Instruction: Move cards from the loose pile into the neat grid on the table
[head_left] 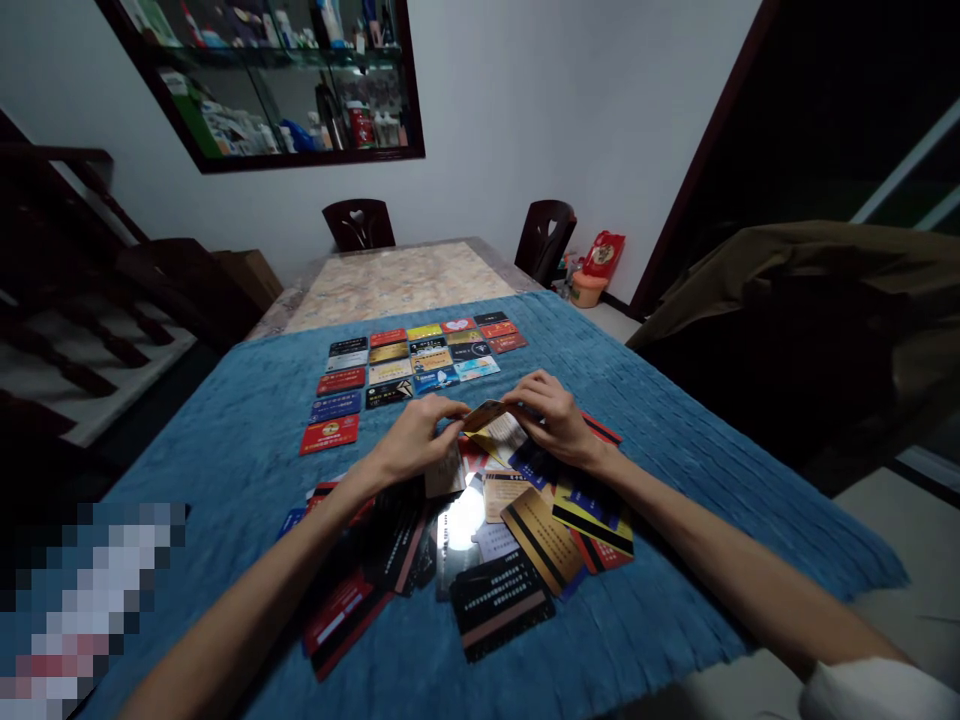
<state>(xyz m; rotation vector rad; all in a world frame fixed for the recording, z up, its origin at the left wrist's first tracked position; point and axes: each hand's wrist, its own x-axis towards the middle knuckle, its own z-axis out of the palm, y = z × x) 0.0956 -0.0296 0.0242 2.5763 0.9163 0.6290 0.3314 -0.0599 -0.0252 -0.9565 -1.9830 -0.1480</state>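
Both my hands meet over a blue cloth (225, 450) that covers the near part of a table. My left hand (414, 440) and my right hand (551, 415) each pinch an end of a gold-coloured plastic card (484, 414), held just above a loose heap of cards (495, 540). The heap lies between my forearms, with black, red, gold and white cards overlapping one another. Beyond my hands, several cards lie face up in neat rows (409, 370), touching edge to edge.
The bare marbled tabletop (397, 280) runs on past the cloth to two dark chairs (358, 224) at the far end. A glass cabinet (292, 80) hangs on the wall. A draped chair (810, 320) stands at the right, stairs (75, 320) at the left.
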